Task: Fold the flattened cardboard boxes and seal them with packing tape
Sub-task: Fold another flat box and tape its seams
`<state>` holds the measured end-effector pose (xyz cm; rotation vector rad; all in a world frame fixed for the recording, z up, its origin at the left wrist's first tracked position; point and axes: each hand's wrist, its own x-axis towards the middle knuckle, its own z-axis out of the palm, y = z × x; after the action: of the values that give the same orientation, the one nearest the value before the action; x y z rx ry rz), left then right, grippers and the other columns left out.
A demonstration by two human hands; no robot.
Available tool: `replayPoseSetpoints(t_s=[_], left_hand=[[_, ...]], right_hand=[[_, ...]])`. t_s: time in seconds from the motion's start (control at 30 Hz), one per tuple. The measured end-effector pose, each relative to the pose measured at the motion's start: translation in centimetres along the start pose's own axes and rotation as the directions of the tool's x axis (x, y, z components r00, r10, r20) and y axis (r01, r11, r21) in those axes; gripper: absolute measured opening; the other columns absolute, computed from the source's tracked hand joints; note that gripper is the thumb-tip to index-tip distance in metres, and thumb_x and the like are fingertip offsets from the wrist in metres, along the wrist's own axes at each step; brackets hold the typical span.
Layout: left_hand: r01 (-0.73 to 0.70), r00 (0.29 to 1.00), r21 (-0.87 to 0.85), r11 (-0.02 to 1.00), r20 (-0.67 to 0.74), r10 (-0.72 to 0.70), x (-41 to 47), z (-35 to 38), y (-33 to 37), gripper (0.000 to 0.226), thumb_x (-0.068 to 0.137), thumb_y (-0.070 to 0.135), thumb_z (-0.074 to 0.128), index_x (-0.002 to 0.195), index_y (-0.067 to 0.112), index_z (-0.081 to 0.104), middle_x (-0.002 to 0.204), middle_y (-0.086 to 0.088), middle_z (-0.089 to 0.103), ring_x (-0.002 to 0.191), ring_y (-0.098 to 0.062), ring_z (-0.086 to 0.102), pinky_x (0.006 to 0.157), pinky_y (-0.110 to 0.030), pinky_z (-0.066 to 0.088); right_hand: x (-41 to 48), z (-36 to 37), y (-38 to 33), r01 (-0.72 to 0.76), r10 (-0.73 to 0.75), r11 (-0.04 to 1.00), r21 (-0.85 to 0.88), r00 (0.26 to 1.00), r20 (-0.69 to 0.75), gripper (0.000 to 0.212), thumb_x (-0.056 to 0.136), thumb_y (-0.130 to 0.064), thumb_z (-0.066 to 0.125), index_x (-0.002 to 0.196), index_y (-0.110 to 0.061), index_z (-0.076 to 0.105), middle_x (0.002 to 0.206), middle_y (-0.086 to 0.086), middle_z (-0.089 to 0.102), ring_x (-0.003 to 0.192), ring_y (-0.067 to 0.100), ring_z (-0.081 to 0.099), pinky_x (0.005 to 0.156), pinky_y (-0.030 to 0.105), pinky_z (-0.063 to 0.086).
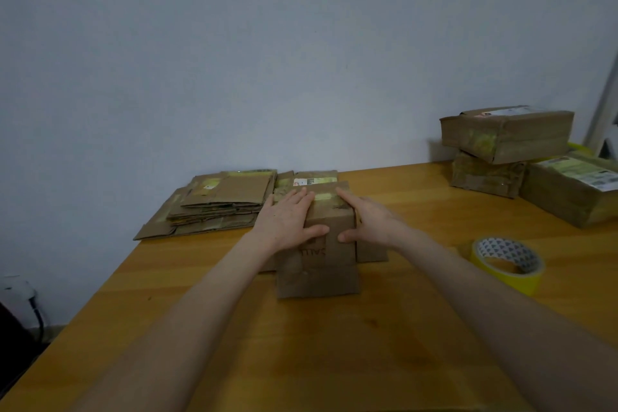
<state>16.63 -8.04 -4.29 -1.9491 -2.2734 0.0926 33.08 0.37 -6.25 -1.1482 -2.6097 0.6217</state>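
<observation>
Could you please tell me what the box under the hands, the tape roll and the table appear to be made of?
The box looks like matte brown cardboard, creased and scuffed. The tape roll seems glossy yellow plastic film on a patterned core. The table shows wood grain with a slight sheen: wood or laminate, unclear.

Grey wall (301, 43), wooden table (334, 344) (dim light)

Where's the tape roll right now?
Head view: the yellow tape roll lies on the table at the right, to the right of the right hand and nearer the camera than the folded boxes.
</observation>
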Motion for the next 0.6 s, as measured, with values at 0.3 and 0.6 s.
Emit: replayPoseSetpoints(t_s=[0.3,0.6], left_hand=[[0.014,0.995,0.077,0.997,-0.099,-0.006,0.9,-2.1,1.3,0.089,0.084,0.077,0.029,0.152,0.023,0.010,0.160,0.000,0.010,0.147,-0.021,0.011,0.116,-0.054,0.013],[-0.048,0.977,0.073,0.996,-0.202,0.062,1.1,-4.0,5.2,0.086,0.089,0.069,0.032,0.153,0.017,0.006,0.160,-0.004,0.007,0.147,-0.021,0.007,0.118,-0.049,0.010]], right_hand=[[-1.3,-2.1,0.3,-0.038,0.039,0.999,0.017,0.997,-0.067,0.118,0.071,-0.040,0.080,0.150,-0.039,-0.008,0.155,0.009,0.025,0.138,0.030,0.032,0.106,0.048,0.037],[-6.1,-4.4,3.7,-0.213,0.203,0.977,-0.013,0.948,-0.246,0.074,0.085,-0.040,0.066,0.146,-0.021,0.030,0.146,0.005,0.038,0.130,0.026,0.042,0.102,0.041,0.041]])
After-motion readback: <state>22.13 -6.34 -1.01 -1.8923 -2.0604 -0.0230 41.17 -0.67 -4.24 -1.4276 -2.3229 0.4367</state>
